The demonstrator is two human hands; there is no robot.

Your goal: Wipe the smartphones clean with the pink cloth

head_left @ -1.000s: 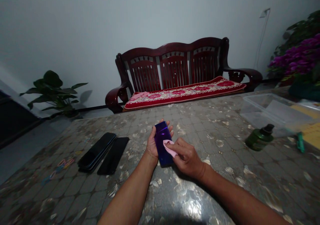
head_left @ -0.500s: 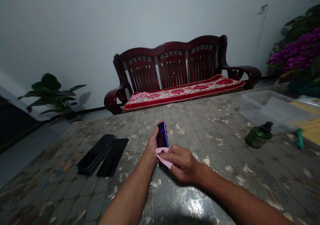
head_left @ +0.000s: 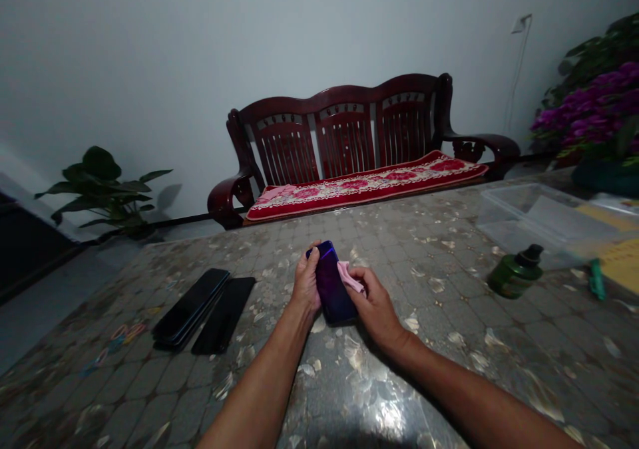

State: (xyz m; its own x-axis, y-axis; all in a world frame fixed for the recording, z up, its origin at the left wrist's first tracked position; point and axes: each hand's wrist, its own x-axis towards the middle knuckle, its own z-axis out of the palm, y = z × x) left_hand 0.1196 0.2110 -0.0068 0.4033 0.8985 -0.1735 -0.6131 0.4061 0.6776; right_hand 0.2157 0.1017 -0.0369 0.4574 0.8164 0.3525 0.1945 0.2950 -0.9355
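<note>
A dark blue-purple smartphone [head_left: 333, 286] is held tilted above the table in the middle of the head view. My left hand [head_left: 305, 281] grips its left edge, thumb lying on the near face and fingertips showing at the top corner. At the phone's right edge, my right hand [head_left: 375, 301] pinches a small pink cloth [head_left: 351, 279], which touches that edge. To the left lies a stack of dark phones [head_left: 190, 308], with another flat black phone [head_left: 223, 316] beside it.
The patterned table [head_left: 429, 382] bears a green bottle [head_left: 516, 273] with a black top, a clear plastic box [head_left: 504, 213], a green object [head_left: 596, 280] and yellow paper [head_left: 622, 263] at right. Colourful bands [head_left: 117, 339] lie left. Behind stands a wooden bench [head_left: 344, 136].
My right hand has moved the cloth from the phone's lower face up to its right edge. The phone has turned, so more of its face shows.
</note>
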